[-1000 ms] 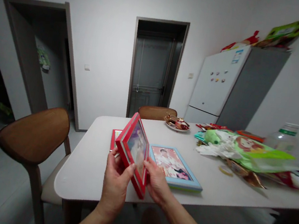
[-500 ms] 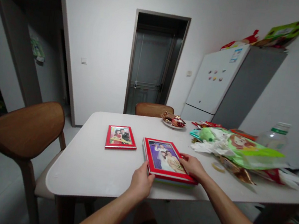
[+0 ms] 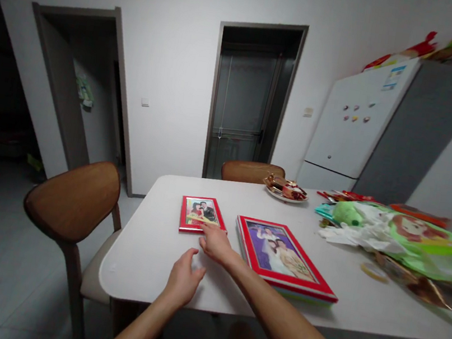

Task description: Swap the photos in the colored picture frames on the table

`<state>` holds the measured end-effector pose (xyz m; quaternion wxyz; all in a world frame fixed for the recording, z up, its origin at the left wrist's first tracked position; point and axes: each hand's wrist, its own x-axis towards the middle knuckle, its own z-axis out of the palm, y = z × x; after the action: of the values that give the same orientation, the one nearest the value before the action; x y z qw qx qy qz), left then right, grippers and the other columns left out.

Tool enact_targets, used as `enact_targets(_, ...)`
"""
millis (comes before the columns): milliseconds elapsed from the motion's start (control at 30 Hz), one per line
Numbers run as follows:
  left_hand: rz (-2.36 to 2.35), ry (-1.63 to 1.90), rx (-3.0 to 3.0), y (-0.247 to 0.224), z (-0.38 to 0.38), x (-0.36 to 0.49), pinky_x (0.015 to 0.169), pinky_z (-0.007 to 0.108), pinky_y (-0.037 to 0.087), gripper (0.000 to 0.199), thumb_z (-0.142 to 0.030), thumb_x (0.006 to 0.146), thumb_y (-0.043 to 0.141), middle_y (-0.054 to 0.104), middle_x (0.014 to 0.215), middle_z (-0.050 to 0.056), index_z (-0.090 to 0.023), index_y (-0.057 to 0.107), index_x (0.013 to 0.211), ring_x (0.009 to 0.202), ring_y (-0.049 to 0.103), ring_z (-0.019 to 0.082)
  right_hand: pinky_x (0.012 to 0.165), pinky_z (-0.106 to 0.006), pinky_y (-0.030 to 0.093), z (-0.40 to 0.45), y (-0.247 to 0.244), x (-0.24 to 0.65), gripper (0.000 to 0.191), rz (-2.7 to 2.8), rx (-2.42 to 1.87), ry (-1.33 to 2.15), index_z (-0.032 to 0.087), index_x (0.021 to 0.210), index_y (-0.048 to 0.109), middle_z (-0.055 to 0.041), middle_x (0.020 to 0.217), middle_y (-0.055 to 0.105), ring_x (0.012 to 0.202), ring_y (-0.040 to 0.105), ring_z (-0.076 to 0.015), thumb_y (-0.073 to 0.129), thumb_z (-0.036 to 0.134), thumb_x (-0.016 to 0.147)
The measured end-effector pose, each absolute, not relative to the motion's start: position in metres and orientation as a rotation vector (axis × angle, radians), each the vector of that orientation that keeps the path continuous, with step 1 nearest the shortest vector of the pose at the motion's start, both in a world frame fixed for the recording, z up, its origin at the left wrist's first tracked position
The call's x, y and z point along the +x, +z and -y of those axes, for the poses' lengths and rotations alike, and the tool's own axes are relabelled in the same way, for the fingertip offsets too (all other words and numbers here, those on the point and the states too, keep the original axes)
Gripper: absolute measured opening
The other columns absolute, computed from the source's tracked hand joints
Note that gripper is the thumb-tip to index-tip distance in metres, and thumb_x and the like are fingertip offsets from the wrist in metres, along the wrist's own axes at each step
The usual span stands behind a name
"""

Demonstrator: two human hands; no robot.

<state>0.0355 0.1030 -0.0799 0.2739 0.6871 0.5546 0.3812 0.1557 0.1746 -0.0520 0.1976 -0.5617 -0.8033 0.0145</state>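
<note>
A small red-framed photo (image 3: 198,211) lies on the white table (image 3: 144,259). My right hand (image 3: 215,242) is at its near edge, fingers apart and reaching over the frame's lower rim; whether they touch it I cannot tell. Below and to the left, my left hand (image 3: 185,278) hovers over the table with thumb and fingers spread, holding nothing. To the right lies a larger red-framed photo (image 3: 281,254) with a purple background, on top of something with a green edge. My right forearm passes by its near left corner.
Green packaging and white tissue (image 3: 370,228) lie on the table's right side, near a tape roll (image 3: 374,272). A plate of wrapped items (image 3: 286,190) is at the far edge. Brown chairs (image 3: 77,198) stand left and behind.
Both hands have let go of the larger frame and moved left towards the smaller one. The view has turned left, so things appear further right.
</note>
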Motion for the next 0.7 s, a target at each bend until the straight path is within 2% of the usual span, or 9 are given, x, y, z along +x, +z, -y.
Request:
enact_targets(100,-1.517,1.042,1.88,-0.08,-0.1,0.023,0.092,0.03,0.033,0.043,-0.017,0.066,0.053,0.054,0.114,0.012,-0.011,0.048,0.109,0.106,0.048,0.021,0.088,-0.039,0.031,-0.191,-0.064,0.142,0.045,2.259,-1.589,0.058,0.014,0.111,0.05,-0.013,0.12,0.047,0.111,0.039,-0.0251,0.047,0.017,0.067)
enact_targets(233,-1.504,1.074,1.921,-0.083,-0.1,0.018,0.095,0.033,0.031,0.044,-0.015,0.066,0.051,0.051,0.117,0.011,-0.012,0.047,0.11,0.11,0.044,0.02,0.091,-0.039,0.028,-0.185,-0.074,0.143,0.049,2.296,-1.552,0.06,0.016,0.116,0.045,-0.0105,0.124,0.043,0.113,0.036,-0.0238,0.047,0.019,0.067)
enact_targets(333,-1.47,1.109,1.952,-0.086,-0.099,0.015,0.098,0.037,0.028,0.046,-0.013,0.065,0.051,0.047,0.122,0.009,-0.015,0.046,0.111,0.115,0.039,0.021,0.092,-0.042,0.025,-0.163,-0.077,0.146,0.047,2.295,-1.479,0.102,0.016,0.114,0.049,-0.0099,0.122,0.046,0.112,0.037,-0.0239,0.046,0.016,0.066)
enact_targets(433,-1.455,1.065,2.114,-0.086,-0.091,0.011,0.099,0.044,0.024,0.052,-0.012,0.062,0.053,0.041,0.127,0.012,-0.014,0.044,0.114,0.119,0.033,0.024,0.092,-0.042,0.029,-0.129,-0.075,0.151,0.046,2.246,-1.28,0.299,0.018,0.109,0.054,-0.0082,0.116,0.052,0.107,0.043,-0.0221,0.043,0.01,0.065)
enact_targets(567,-1.439,0.83,2.38,-0.081,-0.07,0.015,0.1,0.049,0.02,0.066,-0.018,0.059,0.061,0.035,0.13,0.016,-0.011,0.037,0.12,0.122,0.027,0.028,0.084,-0.036,0.04,-0.082,-0.067,0.162,0.047,1.998,-1.043,0.784,0.02,0.116,0.047,-0.0049,0.103,0.06,0.093,0.054,-0.0172,0.037,0.012,0.071)
enact_targets(633,-1.394,0.71,2.449,-0.079,-0.059,0.022,0.1,0.05,0.02,0.067,-0.02,0.057,0.064,0.036,0.13,0.016,-0.012,0.039,0.118,0.121,0.028,0.029,0.08,-0.034,0.043,-0.067,-0.064,0.169,0.042,1.82,-1.067,0.863,0.019,0.114,0.048,-0.0055,0.098,0.062,0.087,0.057,-0.0166,0.039,0.017,0.074)
enact_targets(700,-1.326,0.629,2.512,-0.08,-0.051,0.029,0.099,0.049,0.022,0.059,-0.017,0.058,0.063,0.039,0.128,0.014,-0.014,0.044,0.114,0.12,0.03,0.029,0.08,-0.033,0.044,-0.061,-0.063,0.175,0.037,1.682,-1.117,0.826,0.018,0.11,0.051,-0.0068,0.097,0.062,0.086,0.057,-0.0171,0.043,0.023,0.074)
